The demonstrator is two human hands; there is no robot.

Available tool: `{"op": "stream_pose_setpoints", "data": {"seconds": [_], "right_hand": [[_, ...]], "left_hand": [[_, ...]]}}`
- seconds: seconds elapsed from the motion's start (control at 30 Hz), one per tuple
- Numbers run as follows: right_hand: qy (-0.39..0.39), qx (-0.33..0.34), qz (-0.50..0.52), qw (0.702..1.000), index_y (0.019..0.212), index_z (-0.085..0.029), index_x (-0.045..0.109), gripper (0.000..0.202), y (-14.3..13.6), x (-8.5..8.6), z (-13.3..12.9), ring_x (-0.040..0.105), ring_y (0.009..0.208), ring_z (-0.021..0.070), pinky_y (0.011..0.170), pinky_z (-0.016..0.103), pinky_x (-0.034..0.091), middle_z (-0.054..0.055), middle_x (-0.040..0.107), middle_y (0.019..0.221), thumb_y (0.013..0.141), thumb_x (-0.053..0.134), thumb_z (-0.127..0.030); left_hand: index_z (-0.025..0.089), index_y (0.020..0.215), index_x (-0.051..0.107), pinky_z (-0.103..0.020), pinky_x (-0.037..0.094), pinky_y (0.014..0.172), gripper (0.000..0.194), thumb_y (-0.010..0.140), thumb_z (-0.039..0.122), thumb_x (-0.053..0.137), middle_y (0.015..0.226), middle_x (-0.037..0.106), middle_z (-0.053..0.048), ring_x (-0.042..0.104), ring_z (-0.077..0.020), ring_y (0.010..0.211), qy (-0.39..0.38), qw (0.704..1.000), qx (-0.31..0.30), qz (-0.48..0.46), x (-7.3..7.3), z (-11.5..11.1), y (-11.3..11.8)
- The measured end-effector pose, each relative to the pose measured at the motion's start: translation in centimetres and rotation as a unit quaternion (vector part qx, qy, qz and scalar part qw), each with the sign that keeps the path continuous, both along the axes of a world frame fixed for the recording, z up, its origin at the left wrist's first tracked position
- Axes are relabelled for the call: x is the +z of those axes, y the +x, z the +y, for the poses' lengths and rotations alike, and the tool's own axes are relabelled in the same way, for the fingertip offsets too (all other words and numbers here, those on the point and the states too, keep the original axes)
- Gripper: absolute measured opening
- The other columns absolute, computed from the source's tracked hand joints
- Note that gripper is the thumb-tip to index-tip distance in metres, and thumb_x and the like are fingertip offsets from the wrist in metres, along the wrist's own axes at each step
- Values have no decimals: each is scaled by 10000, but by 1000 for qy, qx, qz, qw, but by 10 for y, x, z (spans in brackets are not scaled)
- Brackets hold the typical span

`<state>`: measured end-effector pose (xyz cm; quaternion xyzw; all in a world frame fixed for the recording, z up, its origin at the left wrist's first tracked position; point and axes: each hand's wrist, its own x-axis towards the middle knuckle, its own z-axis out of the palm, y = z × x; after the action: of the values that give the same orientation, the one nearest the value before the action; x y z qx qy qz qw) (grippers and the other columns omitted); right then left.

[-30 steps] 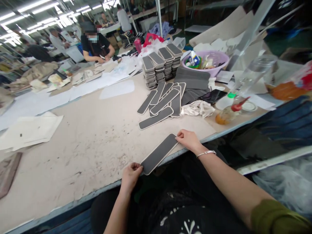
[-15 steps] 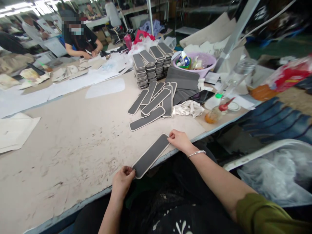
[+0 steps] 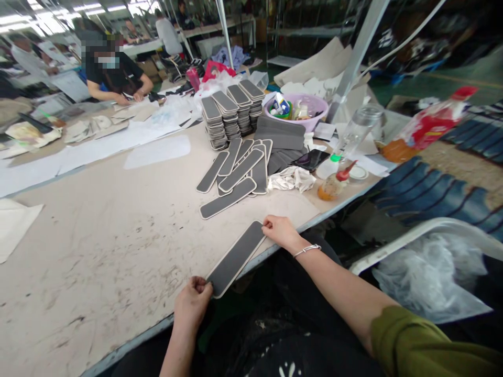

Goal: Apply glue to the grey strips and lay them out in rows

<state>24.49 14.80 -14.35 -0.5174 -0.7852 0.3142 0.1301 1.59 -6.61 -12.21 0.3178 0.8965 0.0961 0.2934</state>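
Holding a grey strip (image 3: 236,260) at both ends, aslant over the near edge of our bench (image 3: 129,225)

Our left hand (image 3: 192,302) has its fingers (image 3: 199,284) pinched shut on the near end, and our right hand (image 3: 282,231) pinches the far corner just as tightly; part of the strip juts past the edge. Beyond it we have a loose pile (image 3: 241,170) of such strips, with stacks (image 3: 225,102) behind, a rag (image 3: 291,179) beside the pile, a bottle (image 3: 330,188) to its right, and a basin (image 3: 313,124) farther back
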Motion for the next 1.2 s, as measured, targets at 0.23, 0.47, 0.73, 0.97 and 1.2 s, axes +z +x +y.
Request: {"op": "stream_pose_setpoints", "data": {"seconds": [0.23,0.47,0.73,0.97,1.2], "right_hand": [[28,11,-28,999,785,-212,624,87,-3,2,-3,605,697,141,660,223,409,-6,675,742,740,550,-199],[50,25,-58,997,859,-196,623,113,-2,6,-6,612,742,136,704,227,427,1,672,786,790,537,-173],[95,53,-111,988,937,-133,610,161,-7,22,-19,597,852,182,802,350,468,57,629,900,909,518,-262],[188,89,-114,972,1384,-85,389,515,-33,48,-59,337,1301,352,1047,498,292,230,368,1413,885,429,-209],[242,404,4,882,1435,-146,321,708,-88,16,-136,278,1369,208,1139,394,189,94,358,1471,900,409,-601]], "left_hand": [[201,933,466,-287,386,581,351,740,489,516,574,581,27,604,-198,585,39,999,-8,-37,2,-4,-3],[195,941,464,-273,403,592,279,790,423,516,628,613,11,633,-188,633,28,999,-10,-30,-3,-3,-4],[193,936,473,-279,401,610,253,802,402,521,629,634,3,650,-192,661,44,999,-7,-25,-3,-3,-4],[189,946,482,-295,425,639,268,799,411,517,657,662,-19,666,-220,721,48,998,-14,-25,-12,-4,-8],[186,926,485,-315,449,685,271,775,403,546,744,677,-56,671,-247,776,59,998,-30,-19,-18,-4,-15]]}}
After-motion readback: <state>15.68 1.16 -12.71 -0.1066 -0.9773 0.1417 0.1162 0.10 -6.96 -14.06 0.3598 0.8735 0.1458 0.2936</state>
